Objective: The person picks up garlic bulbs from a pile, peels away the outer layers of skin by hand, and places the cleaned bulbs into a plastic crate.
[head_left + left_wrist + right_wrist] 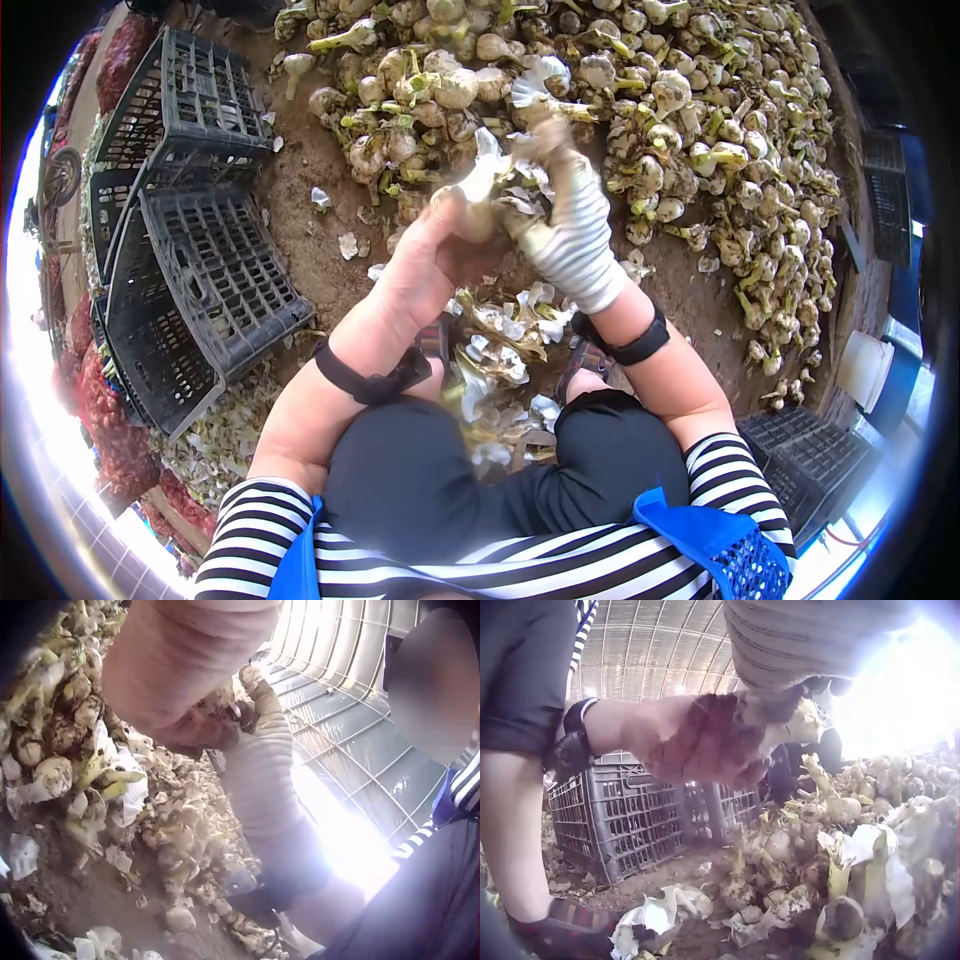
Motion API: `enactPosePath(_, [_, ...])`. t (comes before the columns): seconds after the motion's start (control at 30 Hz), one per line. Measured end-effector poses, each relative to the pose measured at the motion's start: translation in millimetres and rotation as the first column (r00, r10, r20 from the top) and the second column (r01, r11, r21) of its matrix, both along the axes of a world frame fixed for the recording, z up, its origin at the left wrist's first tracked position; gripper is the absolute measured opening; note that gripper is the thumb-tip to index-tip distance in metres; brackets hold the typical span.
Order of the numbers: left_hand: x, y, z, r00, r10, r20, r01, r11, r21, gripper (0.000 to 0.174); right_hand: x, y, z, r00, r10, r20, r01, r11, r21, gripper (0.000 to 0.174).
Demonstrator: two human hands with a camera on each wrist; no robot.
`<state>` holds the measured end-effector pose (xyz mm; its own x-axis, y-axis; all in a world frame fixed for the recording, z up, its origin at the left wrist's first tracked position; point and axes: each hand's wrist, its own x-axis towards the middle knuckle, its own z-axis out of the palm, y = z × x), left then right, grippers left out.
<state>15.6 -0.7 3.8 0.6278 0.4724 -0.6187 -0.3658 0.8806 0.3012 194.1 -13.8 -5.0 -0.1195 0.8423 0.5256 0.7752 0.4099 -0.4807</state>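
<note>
With twelve o'clock straight ahead of the person, both forearms reach forward from the lap and slant in toward each other, the left one aiming at about one o'clock and the right one at about eleven. They meet over a pale garlic bulb, which lies just toward twelve from the middle of the head view, raised above the ground between the two hands. The bare left hand holds the bulb from its nine o'clock side, its thumb lying along the near top and its fingers curled beneath; the right wrist view shows dark soil on its skin. The right hand, in a striped glove, comes in from the three o'clock side, wrist bent so that its blurred fingers point toward twelve, its thumb side near the bulb; whether those fingers grip it, I cannot tell. Loose white skin stands up at the bulb's twelve o'clock edge. Dark bands circle both wrists. A broad garlic heap spreads from eleven round to four o'clock, well beyond the hands at its right end. Shed husks lie between the feet toward six, and black plastic crates stand at nine to ten.
</note>
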Motion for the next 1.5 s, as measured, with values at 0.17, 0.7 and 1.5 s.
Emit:
enactPosePath(0.17, [25.2, -14.0, -8.6, 0.889, 0.324, -0.324, -0.014, 0.726, 0.688, 0.063, -21.2, -9.0, 4.7, -0.079, -0.455, -0.887, -0.649, 0.699, -0.301, 0.041])
enactPosePath(0.7, [11.3, -3.8, 8.8, 0.952, 0.233, -0.197, -0.071, 0.797, 0.6, 0.049, 0.6, -11.8, 30.5, 0.384, -0.375, -0.844, -0.444, 0.726, -0.525, 0.014])
enactPosePath(1.5, [-27.5, 14.4, -20.7, 0.87, 0.493, 0.02, -0.492, 0.863, 0.11, 0.03, 88.9, 30.6, 41.3, 0.36, -0.239, -0.902, -0.011, 0.966, -0.26, 0.035])
